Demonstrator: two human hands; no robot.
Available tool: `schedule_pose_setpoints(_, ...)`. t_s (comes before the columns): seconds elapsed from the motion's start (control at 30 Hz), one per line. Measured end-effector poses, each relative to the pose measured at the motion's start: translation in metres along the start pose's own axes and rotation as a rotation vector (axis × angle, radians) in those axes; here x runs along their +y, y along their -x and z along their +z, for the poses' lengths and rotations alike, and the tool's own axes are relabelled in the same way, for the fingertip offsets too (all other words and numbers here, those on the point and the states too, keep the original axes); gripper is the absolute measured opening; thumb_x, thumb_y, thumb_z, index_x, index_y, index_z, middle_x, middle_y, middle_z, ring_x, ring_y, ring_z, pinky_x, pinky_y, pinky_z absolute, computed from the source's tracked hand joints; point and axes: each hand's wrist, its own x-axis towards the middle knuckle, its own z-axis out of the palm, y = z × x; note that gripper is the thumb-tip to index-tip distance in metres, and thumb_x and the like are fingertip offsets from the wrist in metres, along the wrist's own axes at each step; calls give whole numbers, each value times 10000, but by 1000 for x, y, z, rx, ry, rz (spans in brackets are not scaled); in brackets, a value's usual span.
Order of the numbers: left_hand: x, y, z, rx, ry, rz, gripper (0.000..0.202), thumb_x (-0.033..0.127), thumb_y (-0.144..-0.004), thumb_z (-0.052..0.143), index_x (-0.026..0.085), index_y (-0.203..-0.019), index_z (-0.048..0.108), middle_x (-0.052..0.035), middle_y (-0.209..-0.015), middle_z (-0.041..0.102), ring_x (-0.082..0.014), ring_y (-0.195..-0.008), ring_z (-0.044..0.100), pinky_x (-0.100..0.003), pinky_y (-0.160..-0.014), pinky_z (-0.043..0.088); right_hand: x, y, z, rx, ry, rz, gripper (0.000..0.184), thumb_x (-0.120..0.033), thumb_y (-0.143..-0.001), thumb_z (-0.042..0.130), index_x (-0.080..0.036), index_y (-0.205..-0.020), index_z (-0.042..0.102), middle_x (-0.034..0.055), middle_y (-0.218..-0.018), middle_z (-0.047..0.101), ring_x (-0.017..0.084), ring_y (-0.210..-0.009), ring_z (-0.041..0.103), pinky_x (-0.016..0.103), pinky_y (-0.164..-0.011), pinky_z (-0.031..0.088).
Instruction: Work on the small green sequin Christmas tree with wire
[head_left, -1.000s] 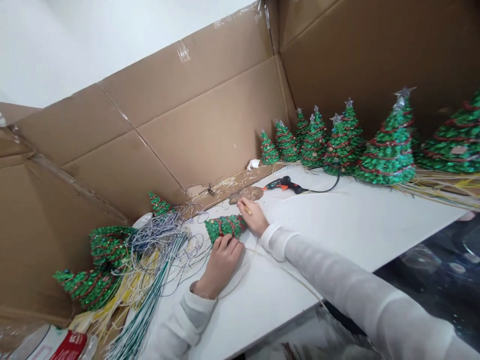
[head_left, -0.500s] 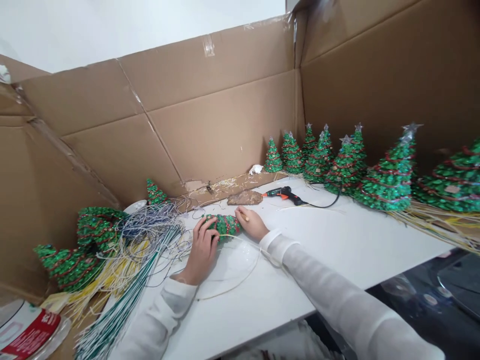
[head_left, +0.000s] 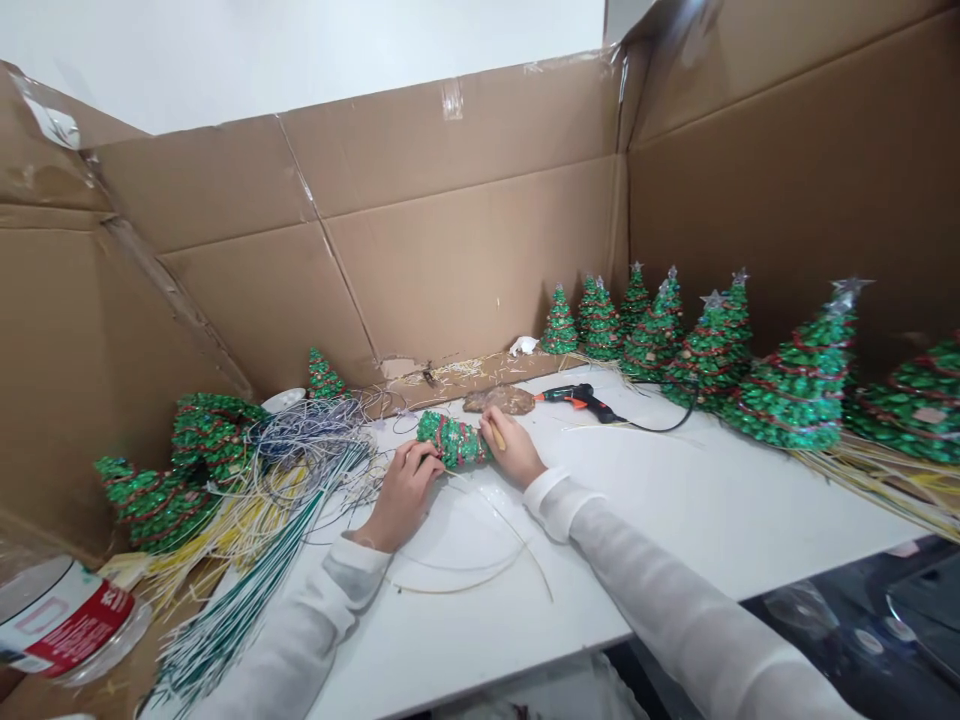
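A small tree covered in green sequins and wound with red cord [head_left: 452, 440] lies on its side on the white table [head_left: 675, 520]. My left hand [head_left: 405, 495] grips its left end from below. My right hand [head_left: 510, 450] rests against the other end, pinching a pale wooden stick [head_left: 496, 435] between its fingers. Just beyond the right hand lies a rough brown bark-like piece [head_left: 499, 400], and a black and orange hot glue gun [head_left: 585, 402] lies to the right of that.
Finished sequined trees [head_left: 787, 385] stand along the right side, with more piled at left [head_left: 187, 470] beside a tangle of wire strands [head_left: 315, 450]. Cardboard walls [head_left: 465, 270] surround the table. A pale curved strand [head_left: 457, 575] lies near my hands, and a plastic-wrapped roll [head_left: 64, 610] sits at bottom left.
My left hand has moved from below the tree up around its left end. The tree has turned slightly between my hands. The whole view has tilted and shifted as my head moved.
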Motion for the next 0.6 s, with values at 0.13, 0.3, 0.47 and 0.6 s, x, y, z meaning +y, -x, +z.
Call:
schedule_pose_setpoints(0.13, 4, -2, -3, -9, 24, -19, 149, 165, -871, 435, 187, -880, 582, -74, -1029, 506, -232, -1083, 393, -404, -921, 403, 1, 0, 0, -1, -9, 7, 195, -323, -893, 310, -216, -844, 466, 21, -775, 577, 168, -759, 533, 255, -689, 377)
schedule_pose_setpoints(0.3, 7, -3, -4, 4, 59, -52, 144, 177, -858, 450, 192, -872, 592, -73, -1024, 519, -228, -1098, 397, -411, -946, 392, 0, -1, -1, 24, 51, 5, 217, -304, -890, 308, -206, -843, 495, 29, -755, 582, 179, -750, 524, 267, -699, 371)
schedule_pose_setpoints(0.47, 10, -3, -4, -12, 99, -54, 153, 166, -852, 433, 192, -865, 584, -68, -1147, 523, -230, -1209, 353, -435, -1010, 344, -1, -1, -3, 116, 98, -15, 250, -292, -887, 298, -197, -826, 521, 58, -801, 585, 201, -797, 493, 298, -745, 369)
schedule_pose_setpoints(0.6, 10, -3, -1, -74, 93, -59, 156, 162, -858, 413, 183, -851, 567, -42, -1359, 409, -237, -1327, 207, -466, -1055, 279, -2, -1, -3, 163, 32, 1, 245, -315, -882, 305, -199, -831, 515, 60, -822, 583, 197, -798, 488, 304, -751, 372)
